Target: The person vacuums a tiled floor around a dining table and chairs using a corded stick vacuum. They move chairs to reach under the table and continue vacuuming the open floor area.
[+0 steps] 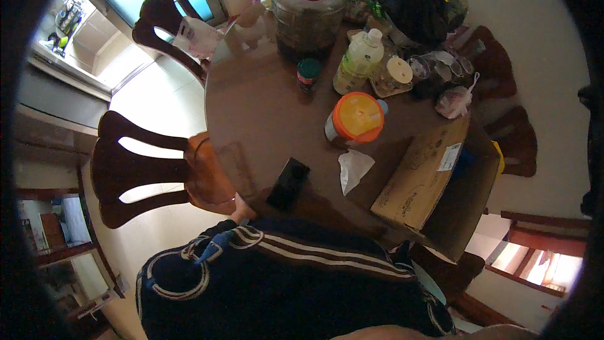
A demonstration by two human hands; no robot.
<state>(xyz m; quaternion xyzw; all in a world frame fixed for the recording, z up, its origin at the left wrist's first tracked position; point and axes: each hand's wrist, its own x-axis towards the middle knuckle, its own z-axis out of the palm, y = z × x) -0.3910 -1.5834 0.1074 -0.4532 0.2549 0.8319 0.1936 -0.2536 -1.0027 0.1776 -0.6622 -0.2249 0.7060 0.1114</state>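
Note:
A large dark navy fabric piece [296,283] with pale stripes, cream edging and a blue strap fills the lower middle of the head view. I cannot make out whether it is a bag or a garment. My left hand [241,210] shows only in part, at the table's near left edge against the top of the fabric. Its fingers are mostly hidden, so its grip does not show. My right hand is out of view; bare skin appears along the bottom edge. Just beyond the fabric, a black phone [289,184] lies on the round table [251,107].
An open cardboard box [415,179] stands at the table's right, near a crumpled white tissue [354,170] and an orange-lidded tub [357,119]. Farther back are a green-capped jar [308,74], a pale bottle [358,60] and a big purple-lidded jar [308,19]. A wooden chair [141,167] is left.

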